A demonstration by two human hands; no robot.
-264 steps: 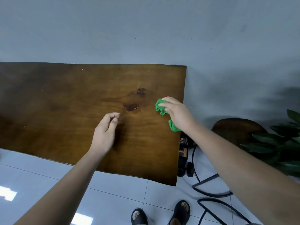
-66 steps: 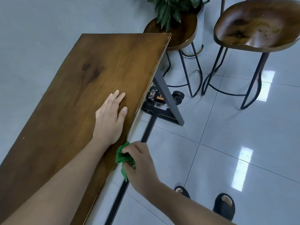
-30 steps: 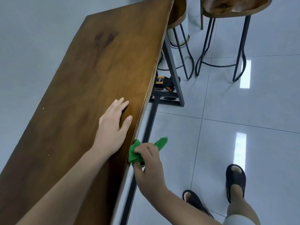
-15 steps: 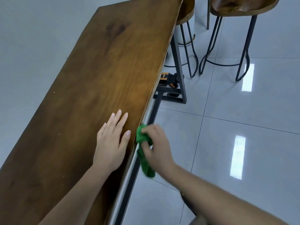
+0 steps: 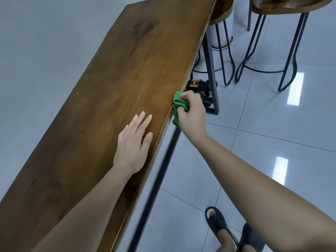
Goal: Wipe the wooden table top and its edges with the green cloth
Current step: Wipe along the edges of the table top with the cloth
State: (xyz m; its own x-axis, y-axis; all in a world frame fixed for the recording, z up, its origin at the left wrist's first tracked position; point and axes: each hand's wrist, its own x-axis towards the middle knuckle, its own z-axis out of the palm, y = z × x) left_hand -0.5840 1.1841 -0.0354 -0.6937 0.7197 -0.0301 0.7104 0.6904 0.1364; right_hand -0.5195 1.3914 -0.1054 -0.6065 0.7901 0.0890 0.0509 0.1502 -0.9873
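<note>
The right hand [image 5: 191, 113] is closed around the bunched green cloth [image 5: 179, 106], pressing it against the long side edge of the wooden counter [image 5: 112, 84]. Cloth shows ahead of the knuckles and under the palm, with a fold hanging just below the counter's edge. The fingers curl over the cloth from the floor side, and the thumb is hidden behind it.

The left hand [image 5: 133, 142] lies flat and open on the counter top, palm down, fingers together and pointing away from the person, holding nothing. It rests just inside the same edge, nearer the person than the right hand and to its left; the two hands are near each other but apart.

Beyond the right hand, under the counter, a dark metal leg [image 5: 211, 66] stands on the tiled floor [image 5: 272, 124], and a small black and orange object [image 5: 197, 84] sits beside its foot; what it is cannot be told. Farther off, past the right hand, stand two stools [image 5: 283, 8] with wooden seats and thin black frames. Below the right forearm, a foot in a black sandal [image 5: 218, 224] stands on the floor.
</note>
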